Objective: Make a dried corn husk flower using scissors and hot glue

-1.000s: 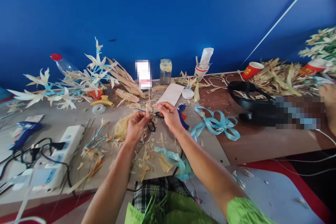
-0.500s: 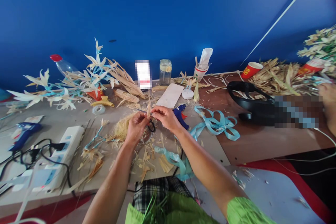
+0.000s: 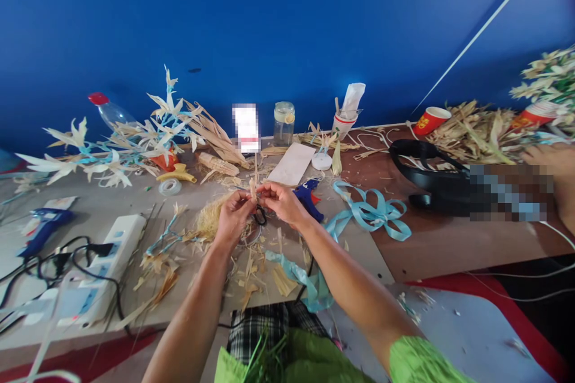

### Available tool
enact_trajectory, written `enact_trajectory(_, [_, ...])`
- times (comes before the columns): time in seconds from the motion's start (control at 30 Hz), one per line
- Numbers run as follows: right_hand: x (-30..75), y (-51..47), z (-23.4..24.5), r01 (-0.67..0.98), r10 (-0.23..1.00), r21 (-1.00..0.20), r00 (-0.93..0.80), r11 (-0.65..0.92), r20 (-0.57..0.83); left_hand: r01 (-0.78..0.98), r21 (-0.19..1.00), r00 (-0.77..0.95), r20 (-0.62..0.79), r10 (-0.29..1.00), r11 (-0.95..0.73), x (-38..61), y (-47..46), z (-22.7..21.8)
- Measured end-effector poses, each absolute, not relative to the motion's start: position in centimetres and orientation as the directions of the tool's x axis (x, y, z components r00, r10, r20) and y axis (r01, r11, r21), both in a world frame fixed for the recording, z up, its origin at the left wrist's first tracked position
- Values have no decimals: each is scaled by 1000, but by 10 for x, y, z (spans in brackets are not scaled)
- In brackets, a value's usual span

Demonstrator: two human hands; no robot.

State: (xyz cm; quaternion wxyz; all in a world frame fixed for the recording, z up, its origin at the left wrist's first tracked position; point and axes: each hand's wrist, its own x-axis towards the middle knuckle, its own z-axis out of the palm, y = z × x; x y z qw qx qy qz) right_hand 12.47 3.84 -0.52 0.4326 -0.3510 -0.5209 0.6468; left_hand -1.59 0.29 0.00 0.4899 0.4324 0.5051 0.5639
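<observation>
Over the middle of the table, my left hand [image 3: 234, 214] and my right hand [image 3: 282, 202] meet with their fingers pinched on a small bundle of dried corn husk on a thin stick [image 3: 254, 182]. The stick rises upright between the two thumbs. Black-handled scissors [image 3: 259, 215] lie on the table just under the hands. Husk scraps [image 3: 251, 269] and a light blue ribbon [image 3: 300, 272] lie in front of me. A blue glue gun [image 3: 309, 196] rests right behind my right hand.
Finished husk flowers [image 3: 112, 149] and a clear bottle [image 3: 110, 112] lie at the left, a power strip [image 3: 105, 263] with black cables nearer. A glass jar [image 3: 283, 122], paper cups [image 3: 430, 119], a husk pile [image 3: 483, 128] and a black bag [image 3: 431, 176] stand behind. Another person's hand [image 3: 554, 170] shows at the right edge.
My right hand has slid left to meet the left hand at the husk bundle. The left hand has hardly moved.
</observation>
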Motion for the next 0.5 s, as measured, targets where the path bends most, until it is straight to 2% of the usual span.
enact_trajectory(0.17, [129, 40, -3, -309, 958, -942, -285, -129, -38, -243, 970, -116, -44, 992, 15, -17, 3, -6])
enact_trajectory(0.3, [129, 41, -5, -317, 958, -936, -282, -149, -57, -288, 955, -60, -96, 994, 75, -14, 2, -3])
enact_trajectory(0.4, [127, 41, -6, -242, 971, -969, -239, -53, 6, -377, 922, -63, -122, 990, 90, -13, 2, 1])
enact_trajectory(0.5, [126, 40, -6, -96, 972, -992, -213, 86, 104, -433, 897, -79, -132, 988, 85, -15, 3, 3])
